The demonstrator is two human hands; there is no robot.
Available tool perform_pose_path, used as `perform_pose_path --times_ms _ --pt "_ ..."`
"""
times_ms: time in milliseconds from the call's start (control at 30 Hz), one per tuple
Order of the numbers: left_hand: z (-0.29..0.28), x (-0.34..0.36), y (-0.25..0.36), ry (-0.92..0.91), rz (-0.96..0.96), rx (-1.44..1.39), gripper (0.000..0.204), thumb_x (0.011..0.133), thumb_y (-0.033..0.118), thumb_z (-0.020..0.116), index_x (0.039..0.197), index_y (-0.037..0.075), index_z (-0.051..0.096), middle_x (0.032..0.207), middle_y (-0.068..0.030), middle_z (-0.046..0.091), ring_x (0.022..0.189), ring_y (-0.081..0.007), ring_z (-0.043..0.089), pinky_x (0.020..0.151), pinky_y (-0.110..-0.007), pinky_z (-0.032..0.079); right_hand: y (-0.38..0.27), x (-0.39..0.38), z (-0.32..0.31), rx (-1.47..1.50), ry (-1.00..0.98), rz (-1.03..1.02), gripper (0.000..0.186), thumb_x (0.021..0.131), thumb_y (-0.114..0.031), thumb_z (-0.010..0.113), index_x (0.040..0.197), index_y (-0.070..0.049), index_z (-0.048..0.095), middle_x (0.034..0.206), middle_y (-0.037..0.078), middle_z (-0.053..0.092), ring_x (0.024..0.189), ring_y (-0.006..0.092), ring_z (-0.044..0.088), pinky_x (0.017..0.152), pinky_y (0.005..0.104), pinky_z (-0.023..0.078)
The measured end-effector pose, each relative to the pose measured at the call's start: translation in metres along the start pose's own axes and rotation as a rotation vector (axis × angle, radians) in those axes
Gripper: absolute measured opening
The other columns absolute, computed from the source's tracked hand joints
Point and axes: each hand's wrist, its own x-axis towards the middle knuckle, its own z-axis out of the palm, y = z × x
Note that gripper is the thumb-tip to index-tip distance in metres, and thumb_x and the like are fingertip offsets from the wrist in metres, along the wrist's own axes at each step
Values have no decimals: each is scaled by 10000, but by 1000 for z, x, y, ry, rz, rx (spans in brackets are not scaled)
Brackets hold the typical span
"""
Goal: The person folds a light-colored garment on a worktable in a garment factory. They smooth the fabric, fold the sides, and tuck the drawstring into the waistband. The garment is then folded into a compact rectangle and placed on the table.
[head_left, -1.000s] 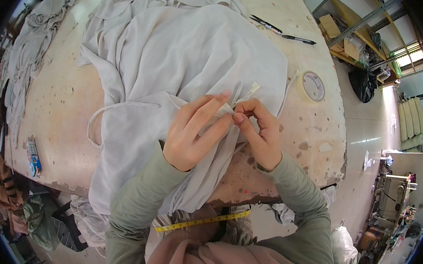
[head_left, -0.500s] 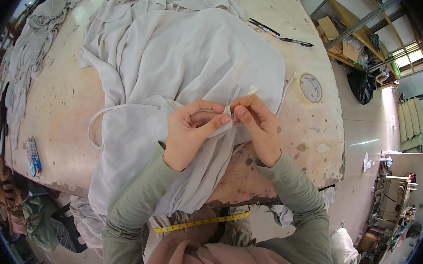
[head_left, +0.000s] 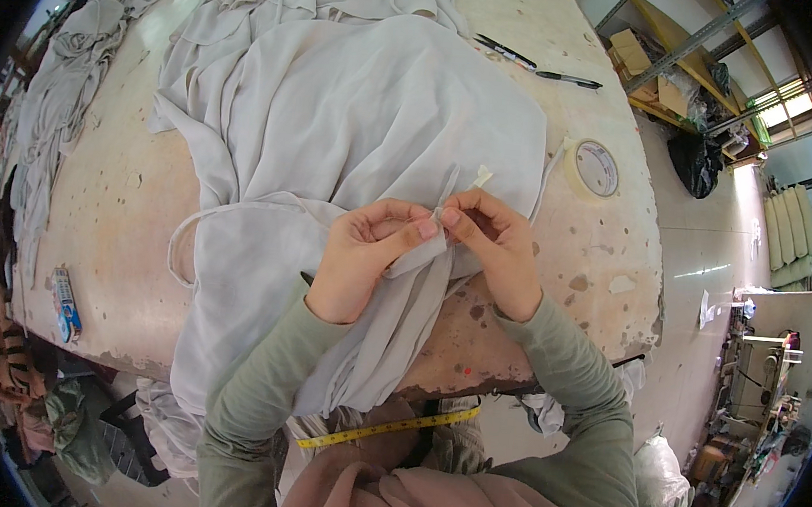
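A light grey garment [head_left: 379, 108] of thin cloth lies spread on the worn table, part of it hanging over the near edge. Both of my hands meet over its near right part. My left hand [head_left: 364, 241] pinches a narrow fold of the cloth between thumb and forefinger. Close against it, my right hand [head_left: 493, 241] pinches the same fold from the right. A thin cord of the same cloth loops out on the left. Just beyond my fingertips shows a small pale tag [head_left: 483, 176]. Whatever fine thing sits between the fingertips is too small to make out.
A roll of tape [head_left: 595, 167] lies on the table [head_left: 605, 269] to the right, with two black pens [head_left: 569, 80] farther back. At the left edge is a small blue box [head_left: 65, 303]. More grey cloth [head_left: 65, 103] is heaped far left. A yellow measuring tape [head_left: 387, 427] hangs before me.
My fingertips have shifted slightly down, and the pinched fold now lies turned over toward the left hand. The garment and the things on the table stay in place.
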Motion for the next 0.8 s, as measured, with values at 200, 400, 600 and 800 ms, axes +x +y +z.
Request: perform_pose_path --times_ms 200,400,600,800 --pt "1 -2 3 26 36 34 202 842 52 673 1015 -30 610 915 -101 696 847 -85 625 759 -212 481 2 0 2 -122 64 -114 177 896 -176 623 937 -4 632 833 7 595 748 83 509 701 239 415" --pt "2 -1 4 -38 23 79 212 842 70 681 1013 -28 602 900 -96 696 813 -84 627 720 -203 485 3 -1 -2 -231 73 -51 158 894 -169 615 932 -19 645 870 19 601 764 89 514 669 236 401" --pt "-5 0 4 38 -40 151 223 837 104 698 1001 -25 620 859 -83 692 726 -67 607 632 -195 466 4 11 -13 -288 253 -137 208 941 -204 548 986 -18 630 915 -2 618 846 70 507 760 222 390" --pt "-10 9 -5 107 125 263 227 827 109 707 994 -26 631 841 -68 690 708 -71 605 625 -204 465 0 25 -86 -1348 626 -345 264 864 -224 597 1086 -80 587 1002 97 621 926 269 592 789 383 425"
